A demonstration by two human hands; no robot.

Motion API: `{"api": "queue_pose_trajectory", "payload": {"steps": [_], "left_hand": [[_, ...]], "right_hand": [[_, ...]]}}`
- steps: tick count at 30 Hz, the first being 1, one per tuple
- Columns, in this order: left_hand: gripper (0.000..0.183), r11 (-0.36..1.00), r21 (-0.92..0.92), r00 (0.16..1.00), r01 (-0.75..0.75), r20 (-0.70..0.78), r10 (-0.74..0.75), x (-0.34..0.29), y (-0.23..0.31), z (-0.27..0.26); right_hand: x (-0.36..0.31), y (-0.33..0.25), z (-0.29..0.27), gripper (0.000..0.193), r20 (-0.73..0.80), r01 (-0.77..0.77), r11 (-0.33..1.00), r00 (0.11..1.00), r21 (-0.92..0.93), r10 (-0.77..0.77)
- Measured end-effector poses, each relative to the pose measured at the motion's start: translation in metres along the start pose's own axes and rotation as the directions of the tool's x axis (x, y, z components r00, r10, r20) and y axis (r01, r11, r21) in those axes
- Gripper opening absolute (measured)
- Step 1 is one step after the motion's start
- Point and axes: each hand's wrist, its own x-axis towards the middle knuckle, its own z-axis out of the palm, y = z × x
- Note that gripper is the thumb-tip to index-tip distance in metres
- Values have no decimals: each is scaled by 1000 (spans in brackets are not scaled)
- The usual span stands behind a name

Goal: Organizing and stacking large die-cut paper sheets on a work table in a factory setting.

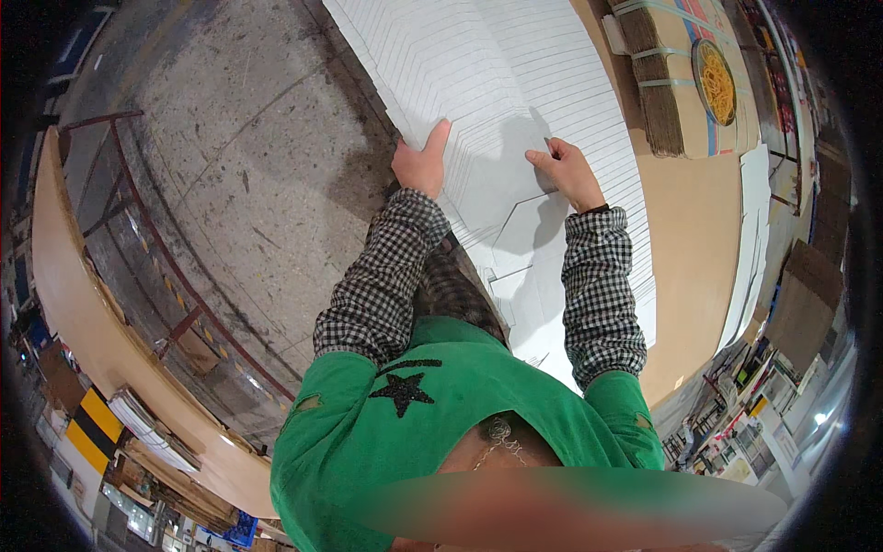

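Note:
Overlapping white cardboard sheets [478,83] lie fanned out before me, their edges making many thin parallel lines. At their left edge is my left hand [422,166], thumb on top and fingers curled around the edge. My right hand [567,173] is farther right over the white sheets, its thumb and forefinger closed on a sheet's edge; the other fingers are partly hidden. A sheet with cut, angled outlines shows between my forearms. Both hands cast shadows on the white surface.
A brown tabletop [685,276] runs along the right under the sheets. A strapped bundle of printed flat cartons [685,92] sits at the far right, beside more white sheets [750,248]. Concrete floor [248,120] and a dark red metal frame [152,239] are on the left.

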Motion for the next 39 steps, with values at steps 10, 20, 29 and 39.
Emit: {"api": "queue_pose_trajectory", "payload": {"steps": [10, 20, 29, 39], "left_hand": [[75, 998, 5, 998, -68, 20, 68, -10, -12, 0], [63, 980, -199, 997, 7, 82, 9, -16, -10, 2], [74, 1000, 6, 1000, 24, -20, -24, -20, -4, 2], [85, 989, 136, 996, 58, -76, -48, -21, -3, 1]], "right_hand": [[-14, -6, -9, 33, -60, -54, 981, 997, -186, 44], [-20, 4, -6, 33, -14, -58, 995, 998, 81, 59], [-27, 18, -6, 29, -72, -76, 982, 993, 172, 90], [-25, 19, -1, 30, -103, -24, 994, 994, 105, 34]]}}
